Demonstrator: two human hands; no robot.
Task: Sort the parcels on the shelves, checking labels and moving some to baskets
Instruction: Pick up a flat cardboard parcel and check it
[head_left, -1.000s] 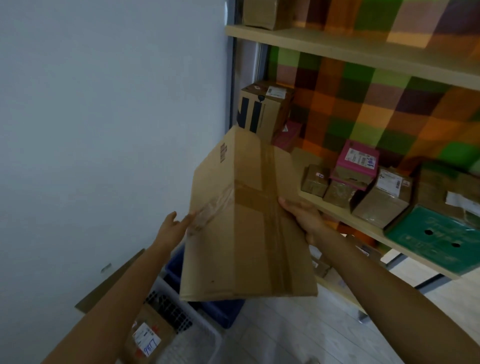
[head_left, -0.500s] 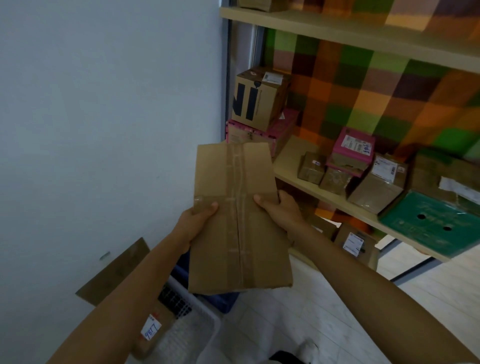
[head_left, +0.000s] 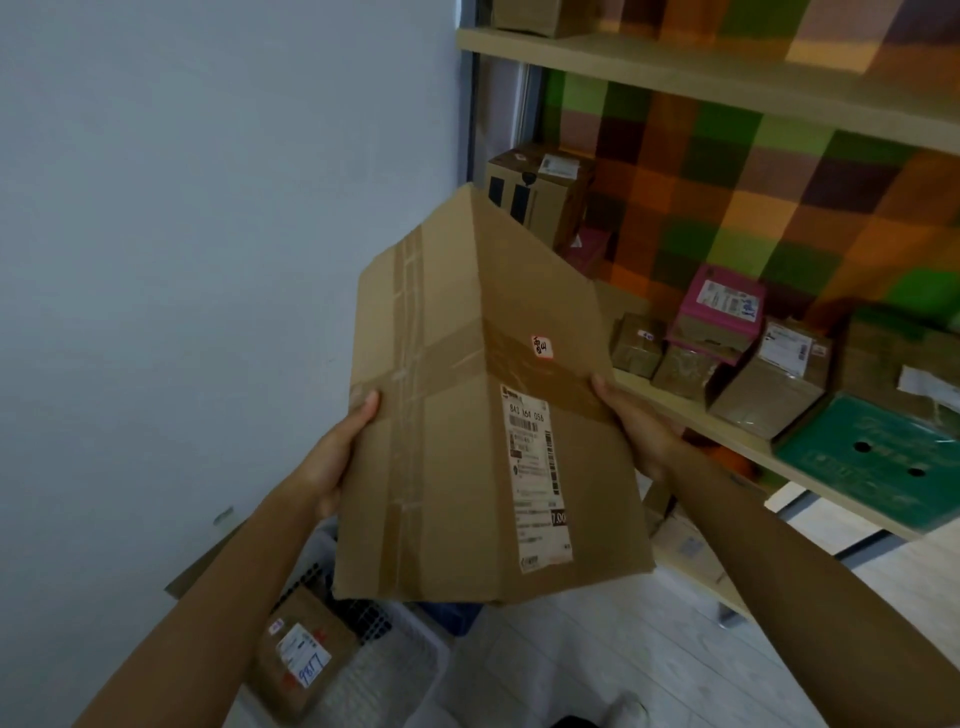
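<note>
Cardboard, plain brown and stiff, makes up the cardboard parcel (head_left: 483, 415) that fills the middle of the view. It is held up in the air in front of the shelf (head_left: 727, 436) and above the white basket (head_left: 415, 660) on the floor. It is tilted so that one long edge points at the camera. The taped face is on the left, and the face with the white shipping label (head_left: 537, 478) and a small handwritten sticker (head_left: 542, 347) is on the right.

It is held well out from the body with only the thumbs showing on the front, so it is probably light for its bulk. The walls look rigid enough to take a squeeze, though the glossy tape bands would be slicker than the bare board. The best hold seems to be where it is taken now, halfway along the two outer edges, at either end of the cross band of tape.

The left hand (head_left: 337, 460) grips the left edge, with the thumb laid on the taped face and the fingers hidden behind the box. The right hand (head_left: 636, 434) grips the right edge likewise, thumb on the label face and fingers out of sight behind. A smaller labelled parcel (head_left: 298, 657) lies in the basket
</note>
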